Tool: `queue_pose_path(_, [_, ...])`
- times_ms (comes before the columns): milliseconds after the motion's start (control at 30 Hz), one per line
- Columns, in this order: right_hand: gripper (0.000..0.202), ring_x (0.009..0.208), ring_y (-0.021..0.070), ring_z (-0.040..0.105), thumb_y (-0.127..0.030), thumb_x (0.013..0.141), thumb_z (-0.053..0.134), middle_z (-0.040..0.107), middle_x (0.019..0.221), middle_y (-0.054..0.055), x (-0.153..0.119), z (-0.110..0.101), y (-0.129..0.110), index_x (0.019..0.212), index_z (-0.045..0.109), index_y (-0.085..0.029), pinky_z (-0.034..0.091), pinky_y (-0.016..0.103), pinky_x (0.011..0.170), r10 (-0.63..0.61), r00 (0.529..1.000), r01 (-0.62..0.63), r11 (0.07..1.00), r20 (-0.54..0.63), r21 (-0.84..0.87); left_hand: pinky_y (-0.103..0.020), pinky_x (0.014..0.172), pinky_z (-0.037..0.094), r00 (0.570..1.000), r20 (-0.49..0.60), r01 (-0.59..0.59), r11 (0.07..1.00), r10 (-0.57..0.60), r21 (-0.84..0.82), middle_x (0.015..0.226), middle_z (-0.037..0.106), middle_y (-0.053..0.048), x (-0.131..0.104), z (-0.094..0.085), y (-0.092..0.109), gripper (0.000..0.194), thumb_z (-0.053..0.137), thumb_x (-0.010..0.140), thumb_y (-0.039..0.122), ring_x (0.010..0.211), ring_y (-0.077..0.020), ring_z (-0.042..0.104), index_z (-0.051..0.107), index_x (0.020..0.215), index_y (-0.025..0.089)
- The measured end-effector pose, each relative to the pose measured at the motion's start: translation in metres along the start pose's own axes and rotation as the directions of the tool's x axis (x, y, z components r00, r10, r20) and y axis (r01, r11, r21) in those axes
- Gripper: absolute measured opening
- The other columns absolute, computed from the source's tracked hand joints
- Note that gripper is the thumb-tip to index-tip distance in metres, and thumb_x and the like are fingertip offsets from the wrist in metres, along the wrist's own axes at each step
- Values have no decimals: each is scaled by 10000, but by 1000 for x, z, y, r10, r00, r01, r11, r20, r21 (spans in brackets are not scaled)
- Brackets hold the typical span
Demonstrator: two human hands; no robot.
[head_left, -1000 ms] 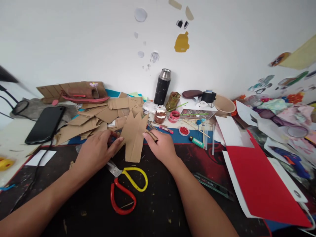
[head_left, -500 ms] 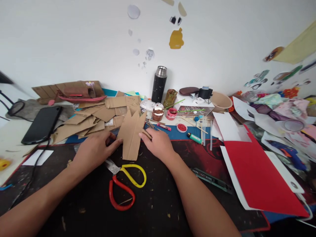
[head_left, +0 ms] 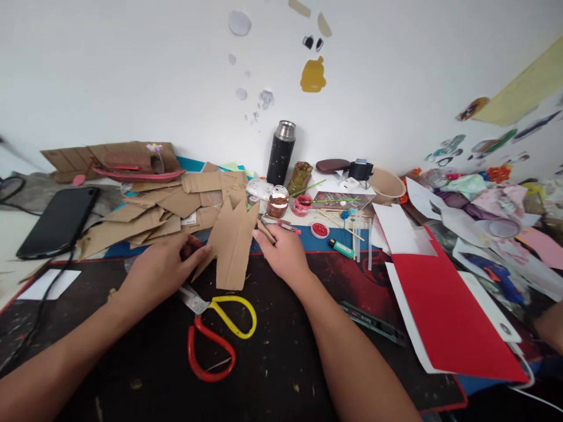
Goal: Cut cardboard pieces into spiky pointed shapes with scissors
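A notched brown cardboard piece [head_left: 234, 243] lies on the dark mat between my hands. My left hand [head_left: 160, 272] pinches its left edge, with a small dark object partly hidden under the fingers. My right hand [head_left: 284, 255] rests at the piece's right edge and holds a thin wooden stick [head_left: 266, 230] between its fingers. Scissors [head_left: 215, 331] with one yellow and one red handle lie just below the cardboard, blades pointing under my left hand.
Cardboard scraps [head_left: 149, 214] pile up behind my left hand, beside a black phone [head_left: 57, 221]. A black flask [head_left: 280, 152], paint pots [head_left: 303, 205], a green lighter [head_left: 342, 248], a utility knife [head_left: 372, 322] and red paper [head_left: 444, 305] fill the right side.
The view has drifted slightly to the right. My left hand's thumb has slid under the cardboard piece's left edge, tilting it a little. My right hand keeps hold of the stick.
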State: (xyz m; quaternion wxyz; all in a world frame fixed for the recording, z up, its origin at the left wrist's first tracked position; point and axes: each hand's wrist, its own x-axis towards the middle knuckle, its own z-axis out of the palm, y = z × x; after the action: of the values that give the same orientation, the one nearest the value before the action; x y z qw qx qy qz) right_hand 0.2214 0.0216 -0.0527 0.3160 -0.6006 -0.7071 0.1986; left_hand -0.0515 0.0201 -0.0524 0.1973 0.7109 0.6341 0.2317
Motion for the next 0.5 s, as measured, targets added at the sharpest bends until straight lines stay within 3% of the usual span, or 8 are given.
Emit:
queue_pose_path(133, [450,632,186,542,-459,1107,641,607,633,-22,0,-1,2,729,513,-251,300,305,622,33,999,-32,993,-2,113,-410,704,459,994,-23,-109,992,110,56,786,757,-104,-2,5,5,386,735,859,670,787,-372,707,652,759,307])
queue_pose_path(233, [436,614,183,544,-455,1106,638,600,618,-28,-1,1,1,740,516,-252,299,305,616,40,999,-43,991,29,127,-410,693,445,993,7,-121,989,121,87,742,735,-88,-2,7,7,368,719,868,635,738,-352,685,632,732,304])
queue_pose_path(500, [408,615,185,580,-465,1104,647,626,626,-22,-4,7,-2,770,551,-250,330,294,615,32,997,-40,993,72,113,-354,596,387,996,85,32,995,-23,-98,663,700,-22,0,-3,10,422,716,817,697,614,-266,623,631,743,291])
